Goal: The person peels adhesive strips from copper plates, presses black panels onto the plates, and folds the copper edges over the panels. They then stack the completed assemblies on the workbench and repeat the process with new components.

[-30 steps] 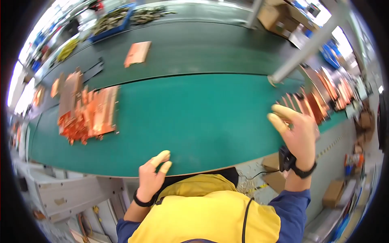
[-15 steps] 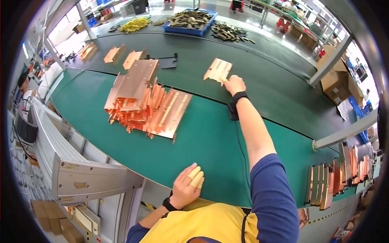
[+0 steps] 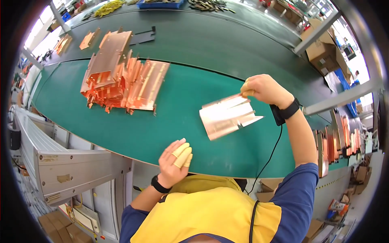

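A shiny copper-coloured bent metal sheet [image 3: 227,116] with notched edges is held over the green table mat [image 3: 182,97]. My right hand [image 3: 265,89], in yellow finger cots, pinches its far right corner. Near the table's front edge my left hand [image 3: 174,160] rests with nothing in it, fingers stretched out and some wearing yellow finger cots. To the far left lies a pile of similar copper sheets [image 3: 142,87], with a larger flat copper panel [image 3: 110,52] on top. A black wristband with a small box and cable [image 3: 279,115] is on my right wrist.
Beyond the mat runs a dark conveyor belt [image 3: 227,48], with a few copper pieces [image 3: 89,39] and a dark bracket [image 3: 143,36] on it. A blue tray [image 3: 160,4] stands at the back. Stacked copper panels [image 3: 336,139] and a metal post [image 3: 344,97] are at right.
My right hand has lifted the copper sheet off the conveyor and brought it nearer, over the green mat. My left hand stays near the front edge. The head view has shifted.
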The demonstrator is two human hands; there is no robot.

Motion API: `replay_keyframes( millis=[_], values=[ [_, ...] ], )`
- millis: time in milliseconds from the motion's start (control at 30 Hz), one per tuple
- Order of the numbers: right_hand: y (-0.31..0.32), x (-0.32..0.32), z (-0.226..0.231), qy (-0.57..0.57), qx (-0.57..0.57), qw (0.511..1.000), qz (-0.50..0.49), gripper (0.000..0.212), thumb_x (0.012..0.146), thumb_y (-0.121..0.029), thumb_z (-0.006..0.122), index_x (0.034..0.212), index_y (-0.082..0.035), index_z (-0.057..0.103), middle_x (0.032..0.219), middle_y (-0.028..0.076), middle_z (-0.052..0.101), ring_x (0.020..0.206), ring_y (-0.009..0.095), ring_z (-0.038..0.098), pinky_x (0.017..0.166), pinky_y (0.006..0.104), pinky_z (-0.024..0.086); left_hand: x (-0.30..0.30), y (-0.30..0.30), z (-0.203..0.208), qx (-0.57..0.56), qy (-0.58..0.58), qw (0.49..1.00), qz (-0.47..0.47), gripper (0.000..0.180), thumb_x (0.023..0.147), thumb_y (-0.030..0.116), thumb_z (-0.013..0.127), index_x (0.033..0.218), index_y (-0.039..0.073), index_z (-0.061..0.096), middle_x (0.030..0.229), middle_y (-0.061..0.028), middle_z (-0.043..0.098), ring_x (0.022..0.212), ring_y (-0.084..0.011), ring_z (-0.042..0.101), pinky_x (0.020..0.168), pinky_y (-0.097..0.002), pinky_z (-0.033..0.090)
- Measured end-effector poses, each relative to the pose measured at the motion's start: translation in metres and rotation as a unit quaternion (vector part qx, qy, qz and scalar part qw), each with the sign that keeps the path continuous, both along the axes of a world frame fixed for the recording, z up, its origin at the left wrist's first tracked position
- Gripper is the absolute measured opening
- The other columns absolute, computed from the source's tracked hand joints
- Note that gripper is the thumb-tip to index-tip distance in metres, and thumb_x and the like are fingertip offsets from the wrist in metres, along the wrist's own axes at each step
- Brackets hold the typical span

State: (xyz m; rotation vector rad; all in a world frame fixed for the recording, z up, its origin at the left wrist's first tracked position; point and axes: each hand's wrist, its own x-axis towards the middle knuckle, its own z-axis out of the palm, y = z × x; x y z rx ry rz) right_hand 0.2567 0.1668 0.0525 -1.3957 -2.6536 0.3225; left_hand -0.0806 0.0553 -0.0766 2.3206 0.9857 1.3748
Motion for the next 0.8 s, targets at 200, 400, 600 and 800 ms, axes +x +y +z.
replay_keyframes(
  millis=[200, 400, 600, 800],
  values=[
    [-0.053, -0.042, 0.005, -0.206, 0.090, 0.950, 0.217, 0.002, 0.076, -0.010, 0.061, 0.076, -0.011, 0.059, 0.085, 0.001, 0.059, 0.085, 0.020, 0.062, 0.067, 0.0323, 0.054, 0.031, -0.028, 0.025, -0.010, -0.026, 0.999, -0.037, 0.024, 0.079, 0.002, 0.066, 0.103, 0.001, 0.066, 0.105, -0.0132, 0.065, 0.108, -0.0309, 0.062, 0.094, -0.0491, 0.048],
    [-0.079, -0.085, 0.000, -0.033, 0.188, 0.956, 0.225, 0.025, 0.075, -0.010, 0.063, 0.100, -0.012, 0.060, 0.106, 0.001, 0.061, 0.087, 0.018, 0.063, 0.064, 0.0295, 0.052, 0.056, -0.044, 0.050, 0.081, 0.262, 0.957, -0.093, 0.026, 0.078, 0.004, 0.061, 0.103, 0.004, 0.066, 0.108, -0.0115, 0.064, 0.117, -0.0274, 0.056, 0.107, -0.0548, 0.034],
    [-0.103, -0.041, -0.031, 0.006, 0.137, 0.989, 0.056, 0.029, 0.074, -0.012, 0.067, 0.103, -0.011, 0.061, 0.095, 0.002, 0.065, 0.080, 0.021, 0.065, 0.060, 0.0306, 0.051, 0.045, -0.054, 0.027, 0.040, 0.306, 0.945, -0.110, 0.024, 0.072, 0.008, 0.061, 0.095, 0.005, 0.066, 0.098, -0.0076, 0.061, 0.106, -0.0235, 0.059, 0.105, -0.0515, 0.037],
    [-0.134, -0.084, -0.057, 0.052, 0.072, 0.986, 0.141, 0.020, 0.078, -0.013, 0.065, 0.097, -0.010, 0.063, 0.100, 0.003, 0.065, 0.080, 0.019, 0.065, 0.057, 0.0317, 0.051, 0.064, -0.097, -0.007, 0.038, 0.185, 0.969, -0.158, 0.021, 0.064, 0.010, 0.060, 0.083, 0.002, 0.064, 0.085, -0.0080, 0.056, 0.085, -0.0243, 0.057, 0.085, -0.0416, 0.045]
  ],
)
